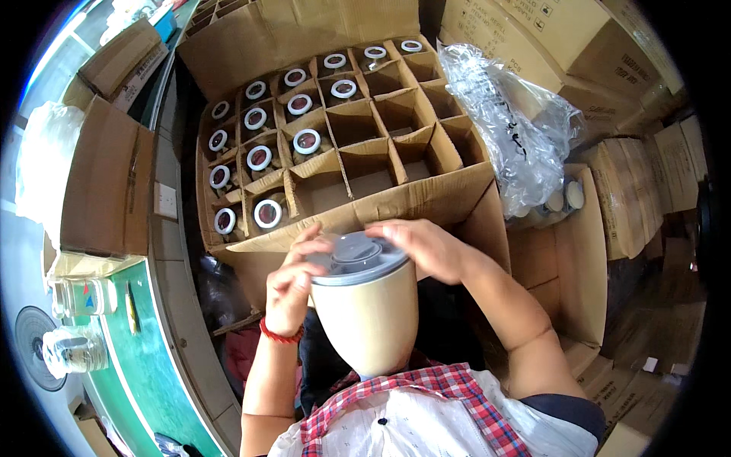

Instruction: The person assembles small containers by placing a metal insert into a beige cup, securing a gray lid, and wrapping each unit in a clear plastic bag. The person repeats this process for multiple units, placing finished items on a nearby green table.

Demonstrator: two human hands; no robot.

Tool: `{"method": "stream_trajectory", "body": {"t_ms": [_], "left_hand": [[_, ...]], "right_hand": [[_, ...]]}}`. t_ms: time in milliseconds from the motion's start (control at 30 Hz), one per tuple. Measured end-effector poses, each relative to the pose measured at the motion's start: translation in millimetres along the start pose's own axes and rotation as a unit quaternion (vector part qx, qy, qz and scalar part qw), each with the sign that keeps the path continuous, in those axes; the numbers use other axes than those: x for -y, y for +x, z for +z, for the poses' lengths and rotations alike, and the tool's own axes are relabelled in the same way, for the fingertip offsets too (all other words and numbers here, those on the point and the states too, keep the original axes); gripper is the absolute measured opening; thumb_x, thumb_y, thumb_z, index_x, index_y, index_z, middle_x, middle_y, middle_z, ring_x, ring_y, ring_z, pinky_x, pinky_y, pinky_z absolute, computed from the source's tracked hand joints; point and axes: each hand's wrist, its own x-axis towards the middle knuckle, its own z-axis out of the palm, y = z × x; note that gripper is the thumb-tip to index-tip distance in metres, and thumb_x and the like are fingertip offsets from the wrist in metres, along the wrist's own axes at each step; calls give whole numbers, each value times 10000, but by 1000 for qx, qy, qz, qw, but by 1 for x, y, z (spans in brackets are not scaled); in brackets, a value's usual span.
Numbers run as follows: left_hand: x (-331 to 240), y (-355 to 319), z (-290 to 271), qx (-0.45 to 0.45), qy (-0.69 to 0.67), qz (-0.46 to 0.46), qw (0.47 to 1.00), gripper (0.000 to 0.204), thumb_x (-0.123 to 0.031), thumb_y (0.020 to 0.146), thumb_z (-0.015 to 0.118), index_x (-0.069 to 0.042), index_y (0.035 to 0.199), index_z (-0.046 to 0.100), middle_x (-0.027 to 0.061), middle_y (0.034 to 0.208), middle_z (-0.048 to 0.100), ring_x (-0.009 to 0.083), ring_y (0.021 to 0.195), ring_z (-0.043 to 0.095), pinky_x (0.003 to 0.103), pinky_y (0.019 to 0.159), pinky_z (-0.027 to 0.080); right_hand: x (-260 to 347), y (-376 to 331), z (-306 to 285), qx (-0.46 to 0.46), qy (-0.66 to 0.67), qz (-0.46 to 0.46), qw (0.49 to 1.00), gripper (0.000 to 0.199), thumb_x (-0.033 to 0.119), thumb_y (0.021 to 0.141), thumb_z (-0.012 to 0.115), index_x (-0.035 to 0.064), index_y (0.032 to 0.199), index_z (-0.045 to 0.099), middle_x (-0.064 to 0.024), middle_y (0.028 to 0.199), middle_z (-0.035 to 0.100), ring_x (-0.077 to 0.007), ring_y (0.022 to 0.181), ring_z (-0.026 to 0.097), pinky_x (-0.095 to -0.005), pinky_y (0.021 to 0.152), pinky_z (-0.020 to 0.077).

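Note:
In front of my body stands a large cream-coloured jar, wide at the top and tapering downward, with a translucent grey lid on it. My left hand, with a red bracelet at its wrist, has bent fingers against the lid's left rim. On the right side, my right hand lies over the rim, its fingertips on the lid's top; it is slightly blurred. Both hands hold the lid from opposite sides. Beyond them, an open carton with cardboard dividers holds several round-topped jars with white-rimmed lids.
Clear plastic wrapping drapes over the carton's right side. Below it is another open box with jars inside. Stacked cartons stand at the far right. To the left runs a green-topped table with a brown box on it.

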Motion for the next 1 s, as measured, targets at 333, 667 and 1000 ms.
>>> {"method": "stream_trajectory", "body": {"t_ms": [333, 667, 1000], "left_hand": [[-63, 34, 49, -29, 221, -51, 973, 343, -261, 970, 527, 33, 1096, 652, 192, 1189, 631, 308, 1140, 581, 376, 992, 419], [0, 14, 0, 72, -72, -10, 995, 292, -285, 919, 601, -38, 800, 700, 200, 1157, 632, 352, 1249, 449, 529, 1084, 301], [-42, 25, 18, 50, 99, -90, 990, 290, -275, 932, 590, -4, 987, 679, 171, 1126, 650, 287, 1107, 596, 386, 963, 439]], "right_hand": [[-45, 60, -14, 80, 257, 31, 963, 671, 488, 1011, 306, -90, 1265, 533, -270, 1231, 592, -295, 1137, 598, -357, 1003, 441], [-21, 11, -17, 120, -32, 24, 992, 650, 467, 1038, 261, -63, 1290, 541, -194, 1319, 567, -266, 1256, 517, -339, 1084, 353], [-55, 42, -23, 4, 124, 13, 992, 577, 422, 1043, 286, -32, 1296, 535, -164, 1277, 599, -250, 1219, 547, -362, 1018, 436]]}}
